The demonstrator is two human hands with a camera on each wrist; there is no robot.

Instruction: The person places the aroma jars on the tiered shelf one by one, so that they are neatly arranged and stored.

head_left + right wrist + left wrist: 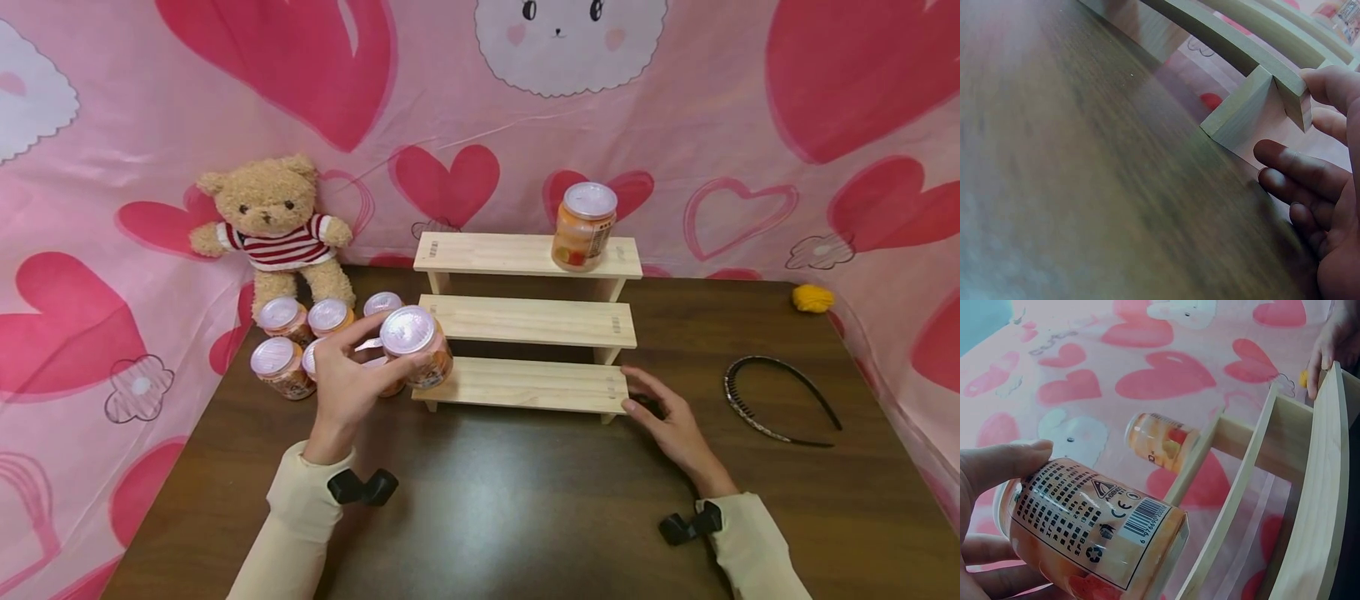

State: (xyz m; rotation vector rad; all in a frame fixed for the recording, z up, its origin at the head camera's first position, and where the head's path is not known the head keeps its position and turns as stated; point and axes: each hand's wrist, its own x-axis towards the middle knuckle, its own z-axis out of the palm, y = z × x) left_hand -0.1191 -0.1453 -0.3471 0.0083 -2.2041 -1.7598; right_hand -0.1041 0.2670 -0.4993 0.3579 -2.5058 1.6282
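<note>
My left hand (pixel 348 387) grips a clear-lidded jar (pixel 417 346) with an orange label between thumb and fingers. It holds the jar in front of the left end of the lowest tier of a three-tier wooden shelf (pixel 517 385). Printed text and a barcode on the jar's side face the left wrist camera. At the shelf's right end, thumb and forefinger of my right hand (pixel 671 425) pinch the end of the lowest board (pixel 1297 103), the other fingers lying loosely below. Another such jar (pixel 583 229) stands on the top tier, towards the right.
Several more jars (pixel 281 367) stand left of the shelf, partly behind my left hand. A teddy bear (pixel 270 221) in a striped top sits behind them against the pink heart-patterned cloth. On the right of the table lie a black headband (pixel 738 404) and a small yellow object (pixel 813 298).
</note>
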